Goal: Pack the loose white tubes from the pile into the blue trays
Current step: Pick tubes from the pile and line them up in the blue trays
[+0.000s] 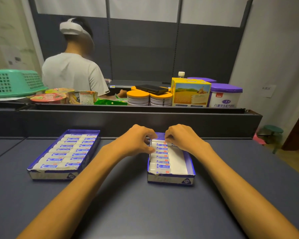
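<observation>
Two blue trays lie on the dark table. The left tray [33, 167] is filled with two columns of white tubes [59, 154] with blue labels. The right tray [191, 167] has one column of white tubes [160, 158] along its left side, and its right half shows bare white floor. My left hand [136, 140] has curled fingers at the far left corner of this tray, on the top tube. My right hand [181, 137] pinches a white tube [169, 144] at the far end of the tray. No loose pile is in view.
A raised dark ledge [128, 118] runs behind the table. On the shelf beyond stand cans [138, 98], a yellow box [191, 94], a purple-lidded tub [225, 95], noodle cups [48, 97] and a green basket [12, 82]. A person [71, 69] stands behind, back turned.
</observation>
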`<control>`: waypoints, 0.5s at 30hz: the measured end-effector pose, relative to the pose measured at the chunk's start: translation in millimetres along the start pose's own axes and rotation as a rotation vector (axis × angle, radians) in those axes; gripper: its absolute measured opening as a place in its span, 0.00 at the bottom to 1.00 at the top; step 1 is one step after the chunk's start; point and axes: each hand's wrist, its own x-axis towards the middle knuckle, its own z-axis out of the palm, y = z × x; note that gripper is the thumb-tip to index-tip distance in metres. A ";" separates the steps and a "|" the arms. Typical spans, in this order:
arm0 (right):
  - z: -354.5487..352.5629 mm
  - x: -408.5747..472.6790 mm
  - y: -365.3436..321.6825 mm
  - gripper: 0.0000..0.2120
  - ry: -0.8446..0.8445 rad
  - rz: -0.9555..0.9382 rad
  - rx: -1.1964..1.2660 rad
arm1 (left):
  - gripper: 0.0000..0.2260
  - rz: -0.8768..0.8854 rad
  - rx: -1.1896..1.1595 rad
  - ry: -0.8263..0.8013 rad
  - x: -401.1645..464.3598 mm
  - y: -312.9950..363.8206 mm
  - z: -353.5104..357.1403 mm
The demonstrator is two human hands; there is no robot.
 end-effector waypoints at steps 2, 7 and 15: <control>0.1 -0.7 -1.1 0.11 0.002 -0.001 -0.009 | 0.20 -0.004 0.003 -0.001 -0.4 0.5 0.5; -3.8 -5.0 -2.1 0.11 -0.020 -0.007 -0.002 | 0.19 -0.007 0.008 0.012 -2.0 1.1 0.7; -24.6 -38.3 0.7 0.19 -0.013 0.058 0.042 | 0.22 -0.088 0.136 0.140 -12.8 1.4 -6.9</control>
